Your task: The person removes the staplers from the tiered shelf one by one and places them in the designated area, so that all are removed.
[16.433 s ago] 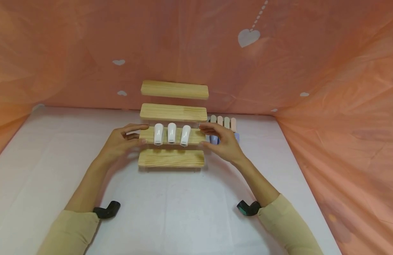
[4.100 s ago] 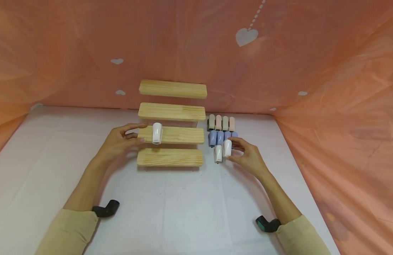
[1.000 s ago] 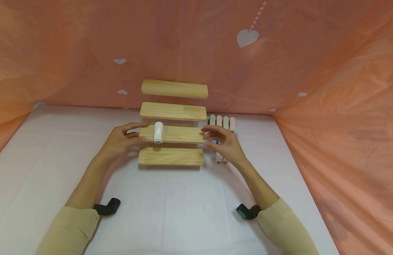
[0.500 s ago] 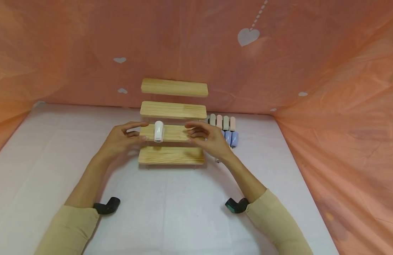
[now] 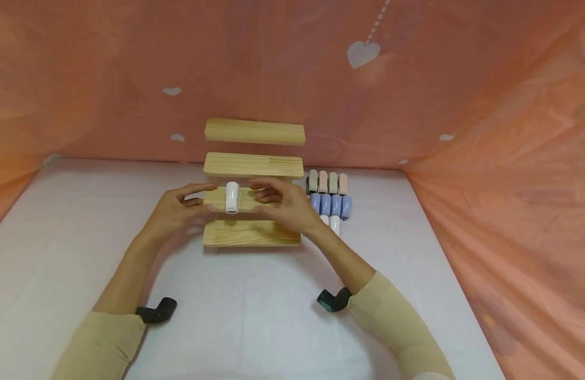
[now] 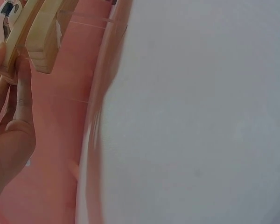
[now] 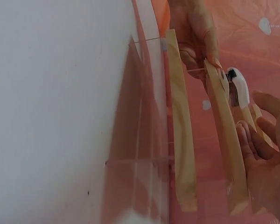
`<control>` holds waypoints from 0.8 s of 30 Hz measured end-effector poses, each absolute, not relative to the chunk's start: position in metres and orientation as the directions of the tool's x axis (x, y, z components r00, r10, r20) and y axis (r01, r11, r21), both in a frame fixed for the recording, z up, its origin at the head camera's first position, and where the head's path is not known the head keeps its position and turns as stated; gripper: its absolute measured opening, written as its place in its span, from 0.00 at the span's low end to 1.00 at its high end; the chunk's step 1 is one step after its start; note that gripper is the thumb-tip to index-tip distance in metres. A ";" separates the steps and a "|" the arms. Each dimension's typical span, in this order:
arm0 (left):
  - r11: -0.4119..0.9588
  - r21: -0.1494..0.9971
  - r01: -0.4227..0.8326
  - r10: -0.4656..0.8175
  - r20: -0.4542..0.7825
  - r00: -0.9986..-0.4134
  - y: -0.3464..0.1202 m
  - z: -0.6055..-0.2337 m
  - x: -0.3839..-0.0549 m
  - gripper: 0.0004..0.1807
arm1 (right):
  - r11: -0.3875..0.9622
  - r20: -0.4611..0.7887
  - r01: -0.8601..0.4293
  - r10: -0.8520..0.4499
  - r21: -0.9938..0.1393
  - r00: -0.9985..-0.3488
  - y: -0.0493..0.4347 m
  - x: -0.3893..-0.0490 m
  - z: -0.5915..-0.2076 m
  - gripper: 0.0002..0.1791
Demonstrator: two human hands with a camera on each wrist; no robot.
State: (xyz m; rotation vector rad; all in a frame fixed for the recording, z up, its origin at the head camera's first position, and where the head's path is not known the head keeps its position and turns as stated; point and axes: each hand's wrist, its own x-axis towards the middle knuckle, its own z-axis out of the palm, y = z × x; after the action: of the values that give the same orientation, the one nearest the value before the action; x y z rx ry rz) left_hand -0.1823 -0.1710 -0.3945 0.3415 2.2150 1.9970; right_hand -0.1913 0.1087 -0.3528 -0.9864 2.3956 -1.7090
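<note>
A small white mini stapler stands near the left end of the third wooden shelf of a stepped rack. My left hand grips that shelf's left end, thumb on the near side and fingers behind. In the left wrist view the left hand pinches the shelf edge, with part of the stapler above. Just right of the stapler, my right hand reaches over the same shelf, fingers parted and holding nothing. A gap shows between the right hand and the stapler in the right wrist view.
Beige and pink staplers stand in a row right of the rack. A lilac row and two white staplers stand nearer. Two upper shelves and a lowest shelf flank the third. A pink curtain hangs behind.
Two white staplers left the third shelf and now stand at the right with the others. My right hand has moved left over the shelf towards the last stapler. My left hand stays put.
</note>
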 end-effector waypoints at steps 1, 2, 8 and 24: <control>0.092 0.993 0.077 0.258 0.051 -0.965 -0.171 -0.395 -0.182 0.28 | 0.203 0.313 -0.468 -0.516 -0.860 -0.798 0.106 -0.192 -0.353 0.28; 0.092 0.993 0.078 0.258 0.052 -0.965 -0.171 -0.395 -0.182 0.28 | 0.217 0.305 -0.469 -0.519 -0.856 -0.799 0.104 -0.192 -0.352 0.28; 0.094 0.990 0.101 0.263 0.073 -0.962 -0.171 -0.396 -0.182 0.28 | 0.295 0.263 -0.470 -0.537 -0.832 -0.801 0.090 -0.193 -0.350 0.31; 0.096 0.986 0.138 0.274 0.107 -0.956 -0.172 -0.398 -0.182 0.28 | 0.496 0.225 -0.501 -0.514 -0.709 -0.828 0.072 -0.192 -0.349 0.36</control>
State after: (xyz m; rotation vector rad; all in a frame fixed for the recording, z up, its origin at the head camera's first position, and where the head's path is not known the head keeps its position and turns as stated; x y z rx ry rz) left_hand -0.1820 -0.1716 -0.3978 0.4244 2.2471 2.0008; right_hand -0.1918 0.0721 -0.3489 -0.9173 2.7031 -1.2724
